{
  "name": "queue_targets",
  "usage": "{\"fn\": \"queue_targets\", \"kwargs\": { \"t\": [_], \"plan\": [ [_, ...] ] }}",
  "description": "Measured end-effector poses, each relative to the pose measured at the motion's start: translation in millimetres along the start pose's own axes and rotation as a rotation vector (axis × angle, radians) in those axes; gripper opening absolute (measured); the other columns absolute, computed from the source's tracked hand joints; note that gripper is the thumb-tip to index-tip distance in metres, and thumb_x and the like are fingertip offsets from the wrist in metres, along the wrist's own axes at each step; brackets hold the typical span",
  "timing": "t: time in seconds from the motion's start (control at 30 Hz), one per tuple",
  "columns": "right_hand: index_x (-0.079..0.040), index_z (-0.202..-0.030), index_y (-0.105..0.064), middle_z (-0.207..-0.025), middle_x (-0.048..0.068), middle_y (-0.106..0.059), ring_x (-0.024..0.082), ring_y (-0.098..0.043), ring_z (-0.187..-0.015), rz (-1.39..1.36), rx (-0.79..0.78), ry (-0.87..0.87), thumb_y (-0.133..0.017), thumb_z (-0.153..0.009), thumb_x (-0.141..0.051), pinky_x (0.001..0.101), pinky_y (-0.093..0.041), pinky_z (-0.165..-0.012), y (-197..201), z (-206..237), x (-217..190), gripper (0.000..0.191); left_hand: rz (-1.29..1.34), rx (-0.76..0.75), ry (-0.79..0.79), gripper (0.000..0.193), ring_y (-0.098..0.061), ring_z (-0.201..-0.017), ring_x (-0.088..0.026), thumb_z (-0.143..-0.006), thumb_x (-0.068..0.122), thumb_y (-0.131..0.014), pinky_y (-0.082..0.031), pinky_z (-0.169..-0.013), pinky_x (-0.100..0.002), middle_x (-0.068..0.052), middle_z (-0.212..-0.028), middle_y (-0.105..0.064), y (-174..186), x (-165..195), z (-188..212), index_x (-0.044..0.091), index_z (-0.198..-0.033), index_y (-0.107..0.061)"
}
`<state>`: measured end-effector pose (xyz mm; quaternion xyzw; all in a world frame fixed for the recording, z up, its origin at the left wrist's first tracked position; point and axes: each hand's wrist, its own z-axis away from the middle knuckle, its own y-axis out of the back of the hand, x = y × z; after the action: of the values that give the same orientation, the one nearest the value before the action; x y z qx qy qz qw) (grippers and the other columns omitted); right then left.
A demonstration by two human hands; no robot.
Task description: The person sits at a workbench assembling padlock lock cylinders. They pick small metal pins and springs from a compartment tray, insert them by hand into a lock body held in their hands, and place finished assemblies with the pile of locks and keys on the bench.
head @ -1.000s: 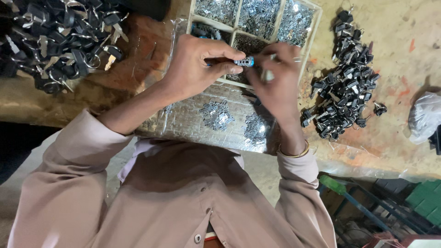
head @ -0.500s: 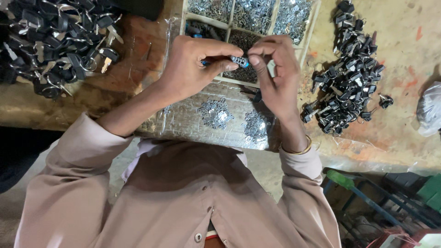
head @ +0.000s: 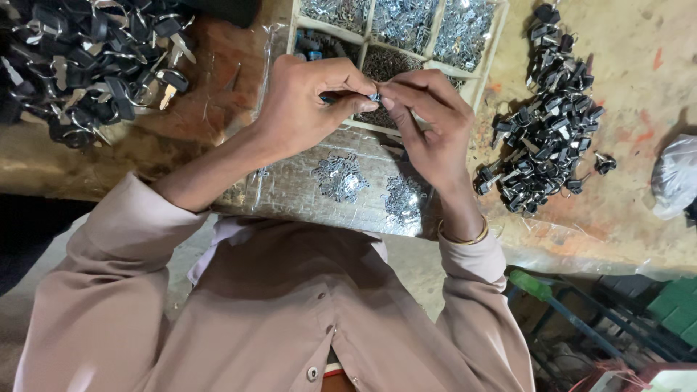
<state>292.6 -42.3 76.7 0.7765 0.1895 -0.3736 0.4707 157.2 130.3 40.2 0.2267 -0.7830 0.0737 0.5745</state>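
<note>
I see a small metal part (head: pixel 375 95) pinched between the fingertips of both hands, held in the air above the near edge of a divided wooden tray (head: pixel 485 67). It is too small and too covered by fingers for me to tell its exact shape; a bit of blue shows beside it.

My left hand (head: pixel 308 109) has its grip closed: thumb and forefinger press together on the part from the left, the other fingers curled in. My right hand (head: pixel 428 123) meets it from the right, its grip also closed on the same part, fingertips touching those of the left hand. A gold bangle (head: pixel 462 236) sits on the right wrist.

The tray's compartments hold heaps of small silvery pieces, and one compartment just behind the hands holds darker ones. Under the hands, on a clear plastic sheet (head: pixel 290 190) over the counter (head: pixel 639 131), lie two little clusters of silvery metal bits (head: pixel 340 176).

To the right of the tray a pile of black-headed keys (head: pixel 544 141) is spread on the counter, well apart from the hands. A larger heap of black keys with rings (head: pixel 87 62) lies at the far left. At the right edge sits a crumpled pale plastic bag (head: pixel 675 178).
</note>
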Motion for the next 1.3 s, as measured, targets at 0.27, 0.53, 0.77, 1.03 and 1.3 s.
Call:
{"fn": "queue_targets", "kwargs": {
  "t": [0.27, 0.53, 0.77, 1.03, 1.3],
  "plan": [
    [-0.005, -0.102, -0.078, -0.101, 0.006, -0.065, 0.029, -0.057, -0.093, 0.489, 0.002, 0.046, -0.085, -0.082, -0.001, 0.0412, -0.038, -0.084, 1, -2, 8, 0.021, -0.027, 0.015, 0.001, 0.016, -0.079, -0.101, -0.021, -0.091, -0.001, -0.085, -0.066, -0.084, -0.03, -0.014, -0.104, -0.079, 0, 1, -1, -0.003, -0.1, -0.073],
    [-0.004, -0.11, -0.073, -0.11, 0.006, -0.065, 0.017, -0.058, -0.098, 0.11, 0.066, -0.098, -0.079, -0.104, -0.003, 0.0299, -0.042, -0.081, 8, 2, 18, 0.008, 0.04, 0.009, 0.008, 0.014, -0.079, -0.104, -0.021, -0.094, -0.003, -0.083, -0.068, -0.087, -0.029, -0.014, -0.106, -0.078, -1, -1, -1, -0.003, -0.103, -0.072],
    [0.001, -0.123, -0.069, -0.122, 0.008, -0.061, 0.009, -0.055, -0.098, -0.299, -0.008, -0.225, -0.067, -0.11, 0.006, 0.0202, -0.044, -0.079, -2, 9, 12, 0.014, -0.004, 0.011, 0.01, 0.016, -0.08, -0.099, -0.02, -0.092, -0.001, -0.085, -0.067, -0.084, -0.029, -0.013, -0.103, -0.079, 0, -1, 0, -0.002, -0.102, -0.073],
    [-0.001, -0.119, -0.072, -0.12, 0.007, -0.062, 0.012, -0.061, -0.105, -0.276, -0.004, -0.159, -0.07, -0.101, 0.007, 0.0247, -0.05, -0.085, -1, -2, 0, 0.019, -0.049, 0.006, -0.034, 0.014, -0.08, -0.099, -0.021, -0.093, -0.001, -0.085, -0.067, -0.084, -0.029, -0.013, -0.103, -0.078, -1, -4, 0, -0.001, -0.101, -0.074],
    [-0.004, -0.103, -0.078, -0.103, 0.01, -0.062, 0.028, -0.056, -0.1, 0.45, -0.053, 0.035, -0.084, -0.086, -0.002, 0.0431, -0.042, -0.089, 1, -4, 8, 0.018, -0.017, -0.003, 0.016, 0.015, -0.08, -0.099, -0.022, -0.093, -0.002, -0.084, -0.066, -0.082, -0.03, -0.015, -0.106, -0.078, -1, -3, 0, -0.002, -0.102, -0.072]
  ]
}}
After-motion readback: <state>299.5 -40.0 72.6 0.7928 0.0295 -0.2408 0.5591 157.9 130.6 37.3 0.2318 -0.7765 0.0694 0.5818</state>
